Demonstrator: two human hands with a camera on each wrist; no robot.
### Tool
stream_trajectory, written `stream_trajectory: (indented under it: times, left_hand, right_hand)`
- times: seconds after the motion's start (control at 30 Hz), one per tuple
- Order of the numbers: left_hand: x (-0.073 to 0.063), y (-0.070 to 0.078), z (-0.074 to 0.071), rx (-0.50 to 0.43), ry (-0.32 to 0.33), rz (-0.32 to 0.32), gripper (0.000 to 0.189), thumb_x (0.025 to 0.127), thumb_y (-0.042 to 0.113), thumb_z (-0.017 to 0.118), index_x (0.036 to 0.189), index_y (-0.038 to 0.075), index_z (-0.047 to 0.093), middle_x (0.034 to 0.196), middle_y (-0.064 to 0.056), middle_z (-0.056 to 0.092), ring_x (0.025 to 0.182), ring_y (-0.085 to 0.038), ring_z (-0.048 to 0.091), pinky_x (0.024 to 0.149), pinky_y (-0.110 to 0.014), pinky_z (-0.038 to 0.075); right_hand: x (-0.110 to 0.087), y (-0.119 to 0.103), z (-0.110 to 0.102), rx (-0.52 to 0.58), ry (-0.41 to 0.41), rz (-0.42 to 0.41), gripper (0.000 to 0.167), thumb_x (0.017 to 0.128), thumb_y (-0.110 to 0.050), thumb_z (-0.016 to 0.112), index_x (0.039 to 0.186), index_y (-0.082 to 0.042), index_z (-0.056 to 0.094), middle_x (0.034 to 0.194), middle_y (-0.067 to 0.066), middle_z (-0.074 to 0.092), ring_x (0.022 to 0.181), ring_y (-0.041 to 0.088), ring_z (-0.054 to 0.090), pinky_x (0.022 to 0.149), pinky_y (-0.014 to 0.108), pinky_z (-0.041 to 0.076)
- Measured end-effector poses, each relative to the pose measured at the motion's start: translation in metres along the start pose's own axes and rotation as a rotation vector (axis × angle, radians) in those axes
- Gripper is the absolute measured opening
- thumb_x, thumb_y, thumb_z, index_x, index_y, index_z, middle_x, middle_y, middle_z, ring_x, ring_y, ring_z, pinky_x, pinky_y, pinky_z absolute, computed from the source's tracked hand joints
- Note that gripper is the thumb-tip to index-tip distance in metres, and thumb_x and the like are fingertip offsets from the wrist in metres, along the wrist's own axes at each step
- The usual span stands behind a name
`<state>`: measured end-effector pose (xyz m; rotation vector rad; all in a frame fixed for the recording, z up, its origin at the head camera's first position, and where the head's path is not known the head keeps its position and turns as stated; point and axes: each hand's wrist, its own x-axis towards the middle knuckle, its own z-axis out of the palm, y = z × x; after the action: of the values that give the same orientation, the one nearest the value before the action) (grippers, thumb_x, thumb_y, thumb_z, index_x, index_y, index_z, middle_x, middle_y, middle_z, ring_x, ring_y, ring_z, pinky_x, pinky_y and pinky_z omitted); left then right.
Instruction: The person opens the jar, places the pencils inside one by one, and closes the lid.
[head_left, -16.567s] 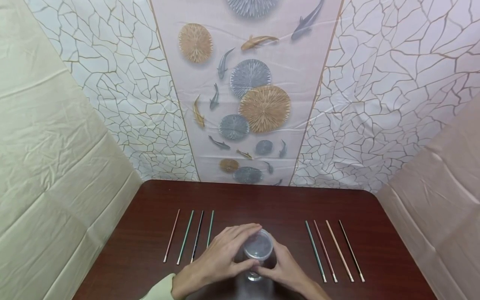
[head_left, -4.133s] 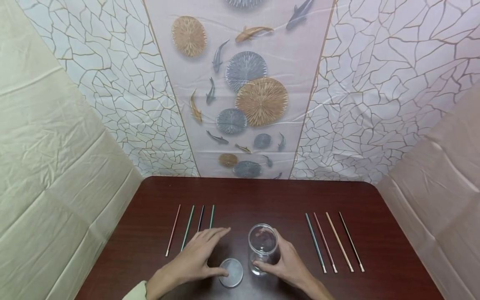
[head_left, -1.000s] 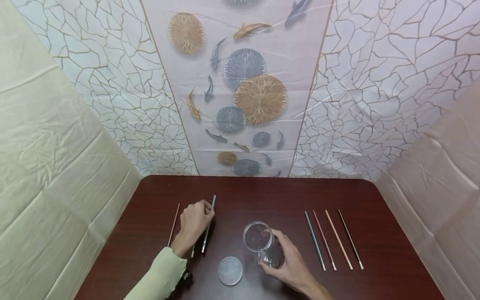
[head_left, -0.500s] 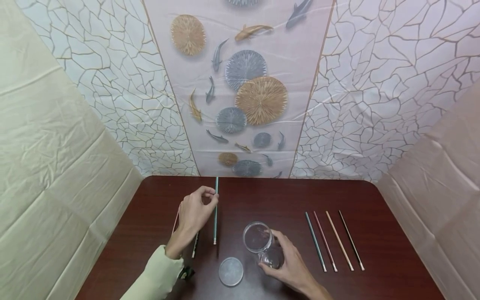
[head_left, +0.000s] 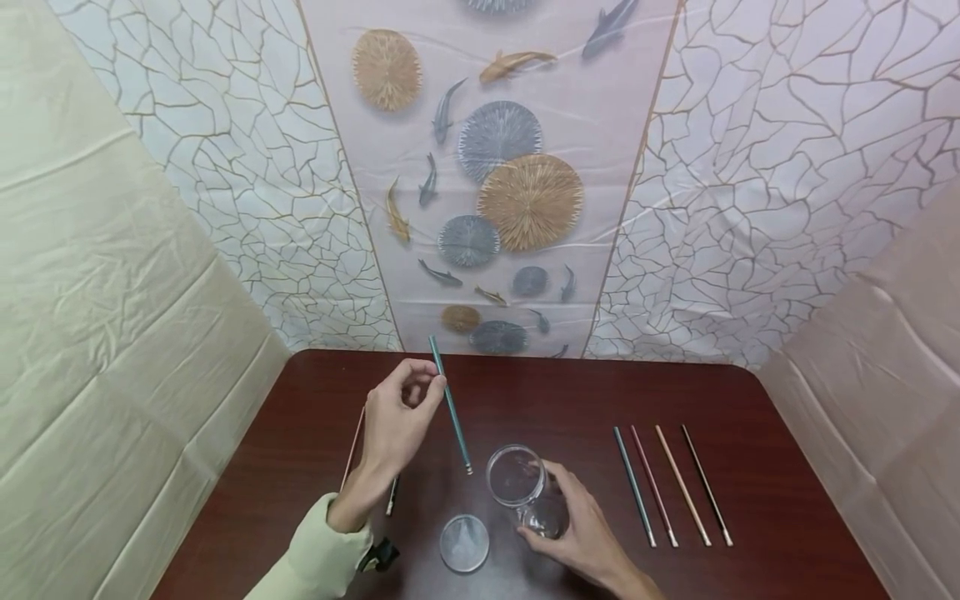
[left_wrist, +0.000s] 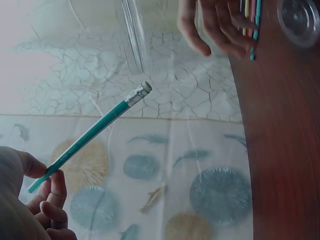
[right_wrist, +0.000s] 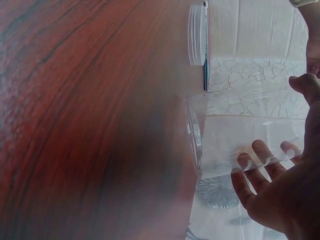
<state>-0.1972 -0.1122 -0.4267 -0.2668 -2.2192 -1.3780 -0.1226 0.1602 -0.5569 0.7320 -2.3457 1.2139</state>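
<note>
Between thumb and fingers, my left hand pinches a green pencil near its upper end, lifted off the table. The pencil slants down to the right, its eraser end close to the jar's rim; the left wrist view shows the metal ferrule plainly. My right hand grips a clear, lidless jar from the right side, thumb in front and fingers behind. The jar appears upright with its mouth up. Its clear round lid lies flat on the table, left of the jar.
Several pencils lie in a row at the right: a blue pencil, a red one, a tan one and a dark one. On the left, a red pencil and a dark pencil show partly behind my left arm. Patterned cloth hangs behind the table.
Earlier both hands were on the lidded jar; the lid then came to lie on the table. My left hand took the green pencil from the left row, raised it and swung its eraser end rightward.
</note>
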Motion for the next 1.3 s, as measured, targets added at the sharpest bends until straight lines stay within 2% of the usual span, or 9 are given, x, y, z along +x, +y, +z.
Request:
stream_trajectory:
  times: [0.2,0.43,0.67,0.9,1.03,1.3]
  left_hand:
    - [-0.007,0.004,0.002,-0.131,-0.006,-0.008,0.008,0.096,0.013,0.078,0.102,0.017,0.073,0.078,0.007,0.068,0.065,-0.013,0.049,0.058,-0.021,0.035]
    - [-0.015,0.004,0.005,-0.187,-0.013,-0.001,0.009,0.097,0.011,0.078,0.101,0.018,0.073,0.077,0.008,0.068,0.065,-0.01,0.047,0.058,-0.02,0.034]
    - [-0.013,0.011,-0.002,-0.265,0.031,0.04,0.011,0.097,0.005,0.075,0.102,0.015,0.074,0.082,0.004,0.072,0.063,-0.011,0.043,0.054,-0.022,0.029]
    - [-0.014,0.014,-0.007,-0.348,0.045,0.05,0.007,0.099,0.003,0.072,0.103,0.007,0.073,0.088,-0.008,0.075,0.063,-0.01,0.044,0.054,-0.019,0.031]
    - [-0.015,0.015,-0.009,-0.386,0.066,0.073,0.005,0.1,0.002,0.071,0.104,0.006,0.071,0.088,-0.011,0.074,0.062,-0.011,0.042,0.053,-0.02,0.03]
    - [-0.028,0.01,0.001,-0.368,0.022,0.079,0.013,0.098,-0.001,0.072,0.104,0.011,0.072,0.09,-0.005,0.077,0.061,-0.01,0.045,0.05,-0.022,0.032]
  right_hand:
    - [0.001,-0.001,0.0,0.0,-0.001,-0.003,0.088,0.066,-0.022,0.097,0.144,-0.014,0.057,0.125,-0.004,0.068,0.107,0.013,0.065,0.084,0.047,0.059]
    - [0.001,-0.002,0.001,-0.002,0.001,-0.013,0.086,0.066,-0.021,0.098,0.14,-0.003,0.06,0.125,0.005,0.07,0.108,0.014,0.066,0.085,0.047,0.06]
    - [0.004,-0.003,0.001,0.004,0.0,-0.016,0.085,0.066,-0.021,0.097,0.14,-0.003,0.059,0.125,0.008,0.07,0.108,0.017,0.067,0.085,0.048,0.06]
    - [0.004,-0.003,0.003,-0.001,-0.002,-0.023,0.086,0.066,-0.021,0.098,0.142,-0.007,0.059,0.127,-0.002,0.068,0.108,0.014,0.066,0.085,0.047,0.06]
    - [0.003,-0.003,0.003,-0.002,-0.011,-0.023,0.087,0.066,-0.021,0.098,0.143,-0.01,0.058,0.128,-0.002,0.068,0.109,0.014,0.066,0.085,0.046,0.06]
    - [0.003,-0.005,0.004,0.006,-0.014,-0.03,0.086,0.067,-0.021,0.097,0.143,-0.008,0.058,0.125,0.009,0.069,0.108,0.017,0.066,0.085,0.046,0.06]
